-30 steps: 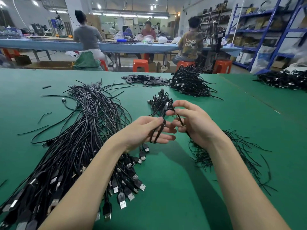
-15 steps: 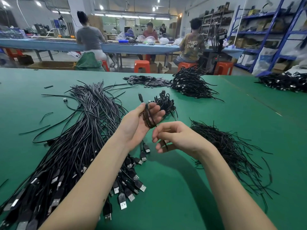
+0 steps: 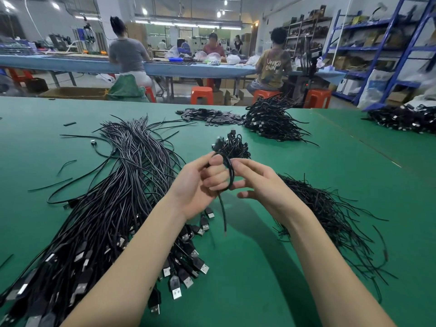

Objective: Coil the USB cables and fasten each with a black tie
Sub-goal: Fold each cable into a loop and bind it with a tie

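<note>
Head view showed both hands raised over the green table (image 3: 259,267), working one coiled cable (image 3: 230,169). The left hand (image 3: 200,182) had its fingers curled round the coil, with the loops standing upright against its knuckles. The right hand (image 3: 259,182) met the coil from the other side, index finger and thumb closed on it in a pinch, remaining fingers loosely bent. A single thin black strand (image 3: 223,213), probably the tie, hung straight down from the coil towards the table; I could not tell whether it was already wrapped round the loops. Loose USB cables (image 3: 113,197) lay in a long heap to the left, plugs nearest the person. The pile of black ties (image 3: 330,215) lay just right of the right wrist. A small heap of finished coils (image 3: 233,145) sat directly behind the hands. Risks, as judged: if the left grip slackened while the strand was twisted, the loops could spring apart. The hanging end might also slip out of the pinch, leaving the bundle unfastened. A loose twist would likely let the coil unwind later.
</note>
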